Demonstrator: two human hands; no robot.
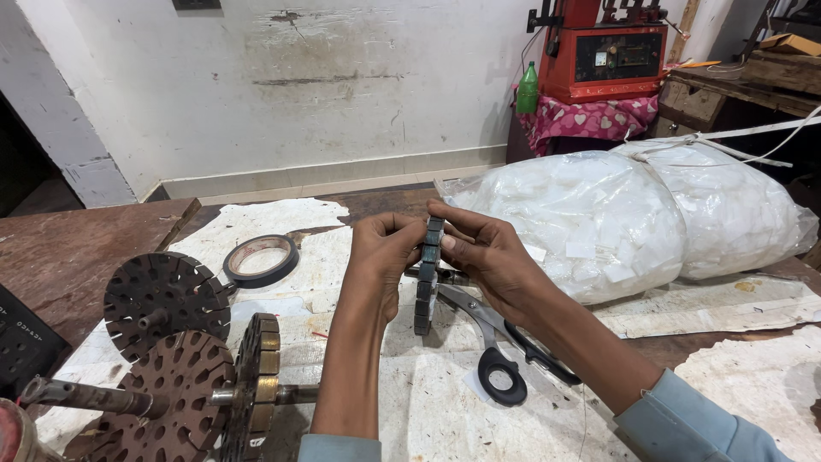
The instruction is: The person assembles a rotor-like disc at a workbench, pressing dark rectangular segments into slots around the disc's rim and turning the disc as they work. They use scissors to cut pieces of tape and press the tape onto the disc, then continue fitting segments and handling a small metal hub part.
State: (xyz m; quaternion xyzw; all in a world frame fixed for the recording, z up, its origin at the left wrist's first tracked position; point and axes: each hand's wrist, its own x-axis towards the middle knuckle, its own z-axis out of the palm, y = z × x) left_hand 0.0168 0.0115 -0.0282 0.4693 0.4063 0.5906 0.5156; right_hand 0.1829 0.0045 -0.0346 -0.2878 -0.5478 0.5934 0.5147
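**Slotted ring held on edge between two hands, above the tabletop**

Tabletop (77, 248): dark, worn wood, partly covered with torn white paper; carries everything listed below.

Plastic bags (616, 214): two large clear bags stuffed with white pieces, lying to the right and behind the hands, well apart from the work.

Rotor shaft assembly (188, 389): rusty slotted discs and a stacked lamination pack on a steel shaft, near the left forearm, lower left.

Scissors (496, 351): black-handled, lying flat directly under the hands, blades pointing away from the person.

Tape roll (261, 259): lying flat, left of the hands.

Left hand (380, 257): fingers closed on the left face of the ring, thumb and fingertips pinching near its upper rim.

Right hand (487, 257): fingers closed on the opposite face, meeting the left fingertips at the top edge.

Slotted ring (426, 278): dark stacked lamination piece, held edge-on to the camera, its plane upright, its flat faces turned toward either palm. Its long dimension runs top to bottom; the upper part sits between the fingertips, the lower part hangs free beneath them, just above the scissors. Both hands are equally near, one on each face.
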